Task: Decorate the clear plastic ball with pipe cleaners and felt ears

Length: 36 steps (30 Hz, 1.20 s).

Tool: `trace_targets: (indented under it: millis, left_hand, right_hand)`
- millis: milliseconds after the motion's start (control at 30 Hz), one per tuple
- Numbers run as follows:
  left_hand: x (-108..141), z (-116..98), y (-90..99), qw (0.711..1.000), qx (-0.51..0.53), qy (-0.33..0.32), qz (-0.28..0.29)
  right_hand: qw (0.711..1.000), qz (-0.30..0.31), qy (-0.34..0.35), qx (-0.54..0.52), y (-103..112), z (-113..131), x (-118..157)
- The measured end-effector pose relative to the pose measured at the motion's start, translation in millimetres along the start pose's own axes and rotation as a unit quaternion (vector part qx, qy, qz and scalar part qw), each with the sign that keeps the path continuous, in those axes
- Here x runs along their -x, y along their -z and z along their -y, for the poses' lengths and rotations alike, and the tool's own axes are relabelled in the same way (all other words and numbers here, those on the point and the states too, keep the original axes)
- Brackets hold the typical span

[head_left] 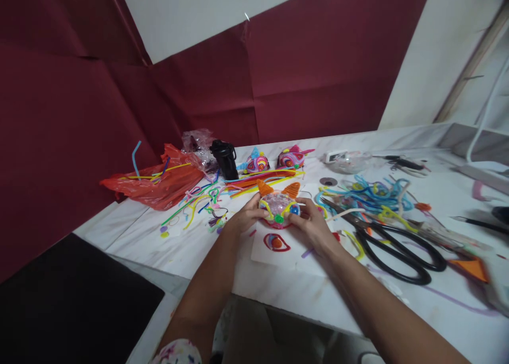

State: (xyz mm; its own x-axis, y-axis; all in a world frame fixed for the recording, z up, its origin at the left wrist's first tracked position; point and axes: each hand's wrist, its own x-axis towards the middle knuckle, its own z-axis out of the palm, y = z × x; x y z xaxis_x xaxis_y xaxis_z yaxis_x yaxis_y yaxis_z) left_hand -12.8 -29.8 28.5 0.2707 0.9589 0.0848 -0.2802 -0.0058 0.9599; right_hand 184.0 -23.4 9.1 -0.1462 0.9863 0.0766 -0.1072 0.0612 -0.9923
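Between my two hands is a small animal-face mask [278, 204] with orange ears, yellow outlines, blue eyes and a green nose. My left hand [247, 215] grips its left side, thumb on the front. Its right side is pinched by my right hand [310, 223], and some of those fingers are hidden behind it. On the white sheet [260, 254] just below lies a red eye-shaped outline [277, 242] with an orange centre. Large black-handled scissors [392, 247] rest to the right of my right hand.
Two finished-looking masks, one blue-horned [256, 162] and one pink [292, 158], stand at the back beside a black bottle [225, 160]. Pipe cleaners spill from a red plastic bag [159, 186]. A blue pipe-cleaner heap [366, 192] and a glue gun [473, 268] occupy the right.
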Motion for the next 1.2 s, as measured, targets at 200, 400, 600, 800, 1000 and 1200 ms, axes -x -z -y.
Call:
trace_targets:
  millis: [200,400,600,800,1000,1200]
  left_hand:
    - [1.9,-0.4,-3.5,0.999,-0.035,-0.01,-0.007]
    - [1.5,0.5,-4.3,0.995,-0.09,-0.02,-0.032]
    - [-1.0,2.6,-3.4,0.994,-0.091,-0.024,-0.05]
    - [-1.8,4.3,-2.4,0.995,-0.075,-0.015,-0.061]
    - [-2.7,7.4,-0.1,0.996,-0.066,-0.019,-0.054]
    - [-3.7,6.3,-1.6,0.997,-0.057,-0.026,-0.05]
  right_hand:
    - [1.0,0.001,0.0,0.003,-0.7,0.3,0.5]
    - [1.0,0.004,0.006,0.002,0.8,-0.6,0.1]
    - [1.0,0.001,0.011,0.006,0.7,-3.0,-0.4]
    - [0.999,-0.005,0.021,0.036,0.1,-1.8,0.9]
    - [0.993,-0.043,0.075,0.082,0.8,4.9,4.4]
    - [0.943,-0.126,0.253,0.175,7.4,30.0,15.9]
